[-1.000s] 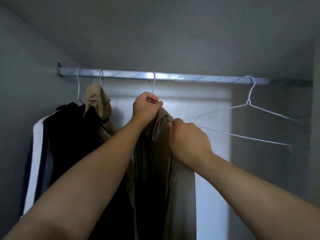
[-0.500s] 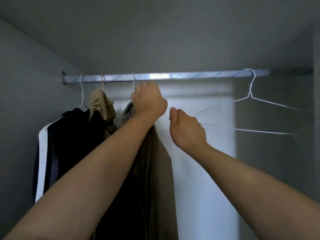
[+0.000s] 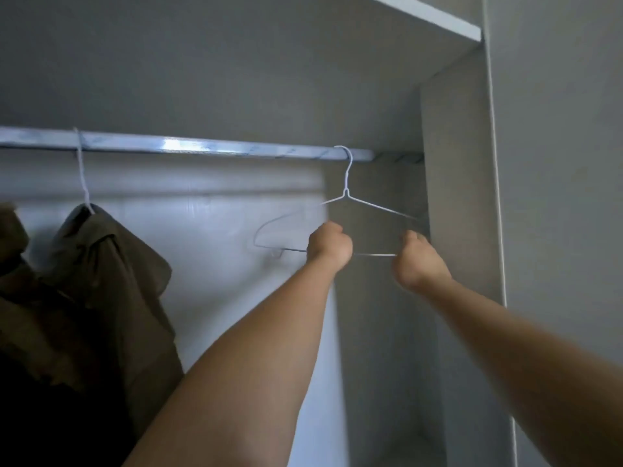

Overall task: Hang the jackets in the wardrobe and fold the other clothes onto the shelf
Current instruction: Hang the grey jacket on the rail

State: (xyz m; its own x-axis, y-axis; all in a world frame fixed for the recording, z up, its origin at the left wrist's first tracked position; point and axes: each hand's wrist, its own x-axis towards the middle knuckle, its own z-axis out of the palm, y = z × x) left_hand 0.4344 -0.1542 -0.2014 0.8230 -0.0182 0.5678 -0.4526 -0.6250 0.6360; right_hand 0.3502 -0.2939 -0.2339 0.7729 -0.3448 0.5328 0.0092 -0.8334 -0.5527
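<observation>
Both sets of fingers (image 3: 328,230) are clenched round the bottom wire of the empty wire hanger (image 3: 367,204), the left hand (image 3: 330,246) near its middle and the right hand (image 3: 418,261) at its right end, right of centre in the frame. The hanger's hook sits over the rail (image 3: 185,146) above them. An olive jacket (image 3: 111,264) already hangs from that rail at the left edge. I'd worry that tugging downward instead of lifting would jam the hook on the rail, bend the thin wire, or slide it toward the wardrobe's side wall.
</observation>
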